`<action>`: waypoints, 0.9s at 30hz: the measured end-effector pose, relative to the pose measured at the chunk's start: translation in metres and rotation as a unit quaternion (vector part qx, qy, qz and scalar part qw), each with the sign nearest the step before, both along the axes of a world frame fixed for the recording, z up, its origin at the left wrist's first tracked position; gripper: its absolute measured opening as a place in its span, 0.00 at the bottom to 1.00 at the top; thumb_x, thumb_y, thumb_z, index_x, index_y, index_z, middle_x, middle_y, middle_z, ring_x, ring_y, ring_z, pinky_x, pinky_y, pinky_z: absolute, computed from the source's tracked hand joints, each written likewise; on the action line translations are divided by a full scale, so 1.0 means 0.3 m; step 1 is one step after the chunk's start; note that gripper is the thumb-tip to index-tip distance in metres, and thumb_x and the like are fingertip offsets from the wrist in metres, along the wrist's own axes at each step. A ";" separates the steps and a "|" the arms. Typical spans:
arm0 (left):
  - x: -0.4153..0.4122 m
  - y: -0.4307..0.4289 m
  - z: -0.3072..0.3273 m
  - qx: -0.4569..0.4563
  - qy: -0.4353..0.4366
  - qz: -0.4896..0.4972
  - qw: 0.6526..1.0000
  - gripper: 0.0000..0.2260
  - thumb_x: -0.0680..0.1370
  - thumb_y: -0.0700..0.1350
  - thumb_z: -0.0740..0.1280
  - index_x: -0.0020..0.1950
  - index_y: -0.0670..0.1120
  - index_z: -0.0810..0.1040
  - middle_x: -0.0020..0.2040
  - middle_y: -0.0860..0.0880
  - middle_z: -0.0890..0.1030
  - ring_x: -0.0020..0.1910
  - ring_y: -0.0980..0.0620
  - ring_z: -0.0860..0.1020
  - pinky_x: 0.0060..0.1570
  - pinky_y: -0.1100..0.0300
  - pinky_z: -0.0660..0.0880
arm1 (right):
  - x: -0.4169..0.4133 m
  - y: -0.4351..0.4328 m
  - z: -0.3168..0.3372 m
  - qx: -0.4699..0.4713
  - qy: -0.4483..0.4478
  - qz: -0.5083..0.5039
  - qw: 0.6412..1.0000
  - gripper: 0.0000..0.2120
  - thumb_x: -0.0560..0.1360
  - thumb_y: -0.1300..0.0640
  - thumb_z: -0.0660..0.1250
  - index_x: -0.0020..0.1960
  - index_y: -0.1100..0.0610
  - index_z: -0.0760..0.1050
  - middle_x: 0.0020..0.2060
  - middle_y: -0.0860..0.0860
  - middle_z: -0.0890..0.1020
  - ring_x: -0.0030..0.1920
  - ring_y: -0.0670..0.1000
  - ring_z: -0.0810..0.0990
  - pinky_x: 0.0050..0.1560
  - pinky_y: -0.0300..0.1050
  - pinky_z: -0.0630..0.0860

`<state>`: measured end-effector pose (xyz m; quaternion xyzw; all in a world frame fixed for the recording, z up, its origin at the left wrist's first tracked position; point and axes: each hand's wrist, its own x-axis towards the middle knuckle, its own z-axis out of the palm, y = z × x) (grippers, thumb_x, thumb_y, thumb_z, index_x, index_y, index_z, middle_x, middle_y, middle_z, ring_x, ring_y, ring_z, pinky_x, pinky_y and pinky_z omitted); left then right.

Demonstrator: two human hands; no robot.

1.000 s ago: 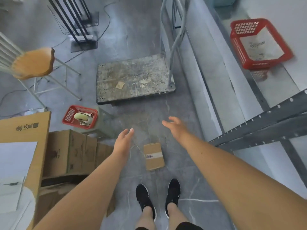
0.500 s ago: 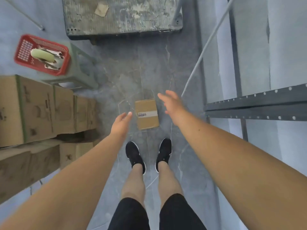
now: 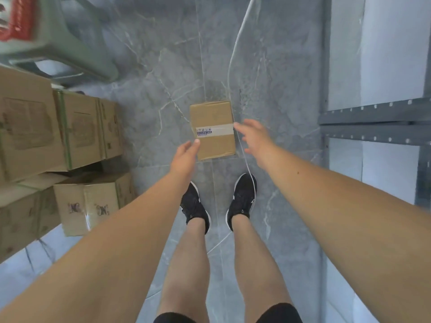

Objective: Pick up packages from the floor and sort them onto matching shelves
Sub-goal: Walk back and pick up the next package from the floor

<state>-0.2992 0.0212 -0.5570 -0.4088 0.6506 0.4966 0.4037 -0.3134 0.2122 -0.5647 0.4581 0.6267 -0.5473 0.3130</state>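
- Nearest: bare legs and black sneakers [image 3: 242, 197] planted on the grey marbled floor [image 3: 163, 73], a thin white cord [image 3: 235, 43] trailing past the right shoe.
- Left hand [image 3: 185, 157]: fingers released, tips at the near-left edge of the package; nothing held.
- Right hand [image 3: 255, 136]: fingers spread, beside the right edge at the tape band; contact cannot be told.
- Small cardboard package [image 3: 213, 129]: flat on the floor just ahead of the shoes, between both hands.
- Handling, judged: stiff, probably light, matte board, little slip. Grip opposite long sides.
- Label on the tape band [image 3: 204, 132]: blue print, too small to read.
- Left: stacked cartons [image 3: 77, 127], print blurred.
- Right: grey shelf rail [image 3: 373, 113].
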 end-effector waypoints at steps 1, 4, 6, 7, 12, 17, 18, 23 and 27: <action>0.000 0.000 -0.053 0.001 -0.003 0.002 1.000 0.28 0.85 0.59 0.65 0.83 0.50 0.67 0.80 0.48 0.71 0.79 0.45 0.69 0.79 0.45 0.66 | 0.014 0.001 -0.055 -0.002 -0.007 0.002 1.000 0.29 0.84 0.49 0.70 0.82 0.55 0.68 0.73 0.52 0.77 0.65 0.52 0.76 0.62 0.48 0.70; 0.000 -0.006 -0.215 0.001 -0.005 0.005 1.000 0.28 0.85 0.59 0.65 0.83 0.50 0.67 0.81 0.47 0.70 0.80 0.45 0.69 0.79 0.44 0.65 | 0.044 -0.006 -0.218 -0.003 -0.022 0.013 1.000 0.30 0.83 0.48 0.71 0.82 0.54 0.69 0.77 0.53 0.76 0.70 0.53 0.76 0.67 0.49 0.71; -0.004 -0.008 -0.308 0.000 -0.004 0.000 1.000 0.29 0.85 0.59 0.64 0.83 0.49 0.66 0.81 0.47 0.70 0.80 0.45 0.68 0.79 0.45 0.65 | 0.057 -0.007 -0.314 -0.005 -0.024 0.020 0.999 0.30 0.83 0.48 0.72 0.82 0.54 0.69 0.77 0.53 0.76 0.66 0.51 0.75 0.64 0.47 0.70; -0.006 -0.009 -0.355 -0.001 -0.003 -0.003 1.000 0.29 0.85 0.59 0.64 0.83 0.49 0.66 0.81 0.47 0.69 0.80 0.45 0.68 0.78 0.47 0.66 | 0.057 -0.007 -0.362 -0.002 -0.022 0.021 1.000 0.29 0.83 0.49 0.72 0.81 0.54 0.70 0.75 0.53 0.76 0.65 0.50 0.75 0.62 0.46 0.70; -0.031 -0.008 -0.540 -0.004 -0.003 -0.004 1.000 0.28 0.85 0.59 0.64 0.83 0.48 0.66 0.80 0.48 0.71 0.78 0.46 0.70 0.67 0.53 0.66 | 0.035 -0.027 -0.546 0.002 -0.017 0.023 1.000 0.36 0.76 0.44 0.77 0.80 0.54 0.72 0.76 0.53 0.77 0.74 0.56 0.77 0.70 0.49 0.73; -0.051 -0.003 -0.661 -0.015 0.004 -0.001 1.000 0.29 0.85 0.60 0.65 0.84 0.51 0.65 0.80 0.48 0.71 0.76 0.46 0.72 0.65 0.53 0.69 | 0.018 -0.020 -0.671 0.028 0.003 0.048 0.998 0.30 0.81 0.51 0.74 0.80 0.56 0.71 0.76 0.54 0.76 0.73 0.54 0.77 0.74 0.48 0.72; -0.052 0.000 -0.678 -0.016 0.006 -0.003 1.000 0.29 0.85 0.60 0.65 0.84 0.51 0.65 0.80 0.48 0.71 0.74 0.46 0.73 0.64 0.53 0.69 | 0.016 -0.016 -0.688 0.032 0.004 0.051 0.998 0.29 0.81 0.52 0.74 0.80 0.56 0.71 0.74 0.54 0.77 0.71 0.54 0.78 0.72 0.47 0.73; -0.046 0.015 -0.724 -0.010 0.009 0.006 1.000 0.27 0.85 0.59 0.65 0.82 0.52 0.67 0.77 0.49 0.74 0.63 0.51 0.73 0.60 0.55 0.68 | 0.023 -0.011 -0.734 0.038 0.002 0.044 0.998 0.24 0.82 0.55 0.74 0.75 0.54 0.73 0.53 0.43 0.79 0.51 0.44 0.80 0.48 0.39 0.75; -0.042 0.020 -0.725 -0.010 -0.001 0.016 1.000 0.24 0.86 0.56 0.65 0.81 0.51 0.69 0.66 0.51 0.76 0.59 0.53 0.74 0.58 0.56 0.68 | 0.031 -0.010 -0.740 0.047 0.012 0.035 0.998 0.23 0.81 0.56 0.74 0.74 0.54 0.73 0.50 0.42 0.79 0.47 0.42 0.80 0.47 0.38 0.76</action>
